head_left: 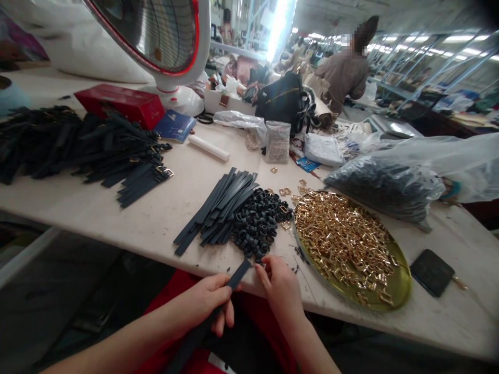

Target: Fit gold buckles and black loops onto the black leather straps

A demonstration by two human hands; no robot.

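My left hand is closed around a dark strap that points up and to the right over the table's front edge. My right hand pinches at the strap's tip, where something small sits that I cannot make out. Just beyond the hands lie a heap of small black loops and a fan of dark straps. To the right stands a round gold tray heaped with gold buckles.
A large pile of finished dark straps covers the left of the white table. A red box, a fan, plastic bags and a black phone stand around. Another person works at the back.
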